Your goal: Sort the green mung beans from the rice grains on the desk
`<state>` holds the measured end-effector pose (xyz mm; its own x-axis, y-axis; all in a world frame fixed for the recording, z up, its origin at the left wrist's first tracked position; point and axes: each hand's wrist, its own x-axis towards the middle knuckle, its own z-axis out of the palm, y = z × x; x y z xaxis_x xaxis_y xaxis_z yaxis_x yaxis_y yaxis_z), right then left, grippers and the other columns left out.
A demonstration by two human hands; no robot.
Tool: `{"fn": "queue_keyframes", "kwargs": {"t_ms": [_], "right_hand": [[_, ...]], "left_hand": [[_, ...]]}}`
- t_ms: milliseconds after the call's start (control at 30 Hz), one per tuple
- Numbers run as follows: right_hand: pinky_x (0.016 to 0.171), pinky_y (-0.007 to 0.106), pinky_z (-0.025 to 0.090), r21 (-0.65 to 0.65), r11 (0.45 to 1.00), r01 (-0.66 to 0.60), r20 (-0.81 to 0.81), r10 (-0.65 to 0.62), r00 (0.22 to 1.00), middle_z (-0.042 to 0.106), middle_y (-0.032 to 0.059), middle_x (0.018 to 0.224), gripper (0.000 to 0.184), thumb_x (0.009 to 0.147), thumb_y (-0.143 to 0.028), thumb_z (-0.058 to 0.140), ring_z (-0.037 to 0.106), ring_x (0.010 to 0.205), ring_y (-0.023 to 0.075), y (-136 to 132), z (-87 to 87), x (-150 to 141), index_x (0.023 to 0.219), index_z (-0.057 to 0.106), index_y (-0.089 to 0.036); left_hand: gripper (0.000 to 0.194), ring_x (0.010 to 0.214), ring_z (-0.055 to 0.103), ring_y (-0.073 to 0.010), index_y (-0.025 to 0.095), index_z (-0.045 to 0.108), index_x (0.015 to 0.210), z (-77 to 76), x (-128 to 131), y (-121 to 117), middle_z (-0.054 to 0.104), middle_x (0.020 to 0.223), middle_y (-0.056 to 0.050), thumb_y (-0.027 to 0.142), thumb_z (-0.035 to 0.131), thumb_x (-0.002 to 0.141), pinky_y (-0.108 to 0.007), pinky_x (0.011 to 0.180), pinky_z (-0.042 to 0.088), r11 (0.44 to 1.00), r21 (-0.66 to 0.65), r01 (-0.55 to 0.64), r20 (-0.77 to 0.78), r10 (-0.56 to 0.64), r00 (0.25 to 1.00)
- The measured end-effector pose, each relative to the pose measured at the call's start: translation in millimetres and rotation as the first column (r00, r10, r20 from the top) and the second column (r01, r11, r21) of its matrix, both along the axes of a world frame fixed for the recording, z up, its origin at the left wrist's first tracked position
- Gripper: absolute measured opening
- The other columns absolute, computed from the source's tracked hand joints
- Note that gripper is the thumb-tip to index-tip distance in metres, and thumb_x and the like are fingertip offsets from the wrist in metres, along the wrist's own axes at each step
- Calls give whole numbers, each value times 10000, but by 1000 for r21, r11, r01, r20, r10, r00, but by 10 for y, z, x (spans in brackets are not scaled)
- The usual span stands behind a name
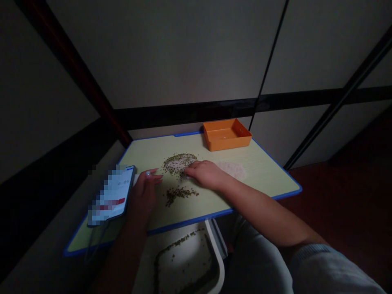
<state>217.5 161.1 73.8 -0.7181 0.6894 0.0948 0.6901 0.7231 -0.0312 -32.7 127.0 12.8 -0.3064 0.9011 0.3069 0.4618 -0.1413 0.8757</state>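
desk [263, 175]: pale yellow-green top, blue edging.

mixed pile [179, 160]: small dark grains around and among whitish ones; on the middle of the desk, between the two hands but nearer the right, towards the far edge.

right hand [206, 173]: fingers bent and drawn together, tips down at the near right side of the mixed pile; whether they grip any grains, cannot tell.

left hand [146, 188]: open, fingers extended towards the mixed pile and apart from it; ring [148, 174] on one finger.

dark heap [180, 195]: dark grains, nearer the near edge than the mixed pile, between the hands.

whitish patch [235, 169]: fine, spread thin, right of the right hand, partly hidden by it.

orange tray [230, 143]: shallow, at the far right corner.

phone [114, 194]: screen lit, along the left edge, just beside the left hand.

white-rimmed tray [219, 261]: below the near edge, dark grains scattered inside.
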Motion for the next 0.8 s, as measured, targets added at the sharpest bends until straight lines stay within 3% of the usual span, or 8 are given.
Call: {"fn": "queue_keyframes", "kwargs": {"t_ms": [100, 500, 800], "right_hand": [[816, 330, 475, 37, 999, -25, -3, 25, 1000, 799, 107, 1195, 264, 1116, -249, 512, 715, 1116, 245, -9, -20, -90, 1273, 722, -218], [819, 342, 530, 36, 981, 192, -8, -192, 981, 784, 132, 1221, 345, 1132, -376, 462, 707, 1162, 282, 49, -56, -84, 1372, 664, -231], [933, 311, 486, -36, 999, 26, -104, -30, 994, 772, 151, 1238, 341, 1028, -108, 533, 684, 1177, 246, 113, -111, -21, 1341, 661, -151]], "left_hand": [[487, 955, 781, -310, 252, 670, 1169, 32, 8, -20, 809, 1048, -92, 630, 402, 1017, -541, 1005, 571, 1000, 0, 10, -18, -10, 1000], [561, 915, 781, -297, 234, 669, 1173, 2, -8, 23, 804, 1034, -101, 697, 414, 987, -516, 964, 584, 1000, 0, 18, 12, -18, 1000], [477, 925, 779, -297, 263, 681, 1127, -32, -19, 26, 807, 1038, -101, 625, 389, 1022, -502, 952, 598, 1000, 10, 16, -21, -16, 1000]]}}
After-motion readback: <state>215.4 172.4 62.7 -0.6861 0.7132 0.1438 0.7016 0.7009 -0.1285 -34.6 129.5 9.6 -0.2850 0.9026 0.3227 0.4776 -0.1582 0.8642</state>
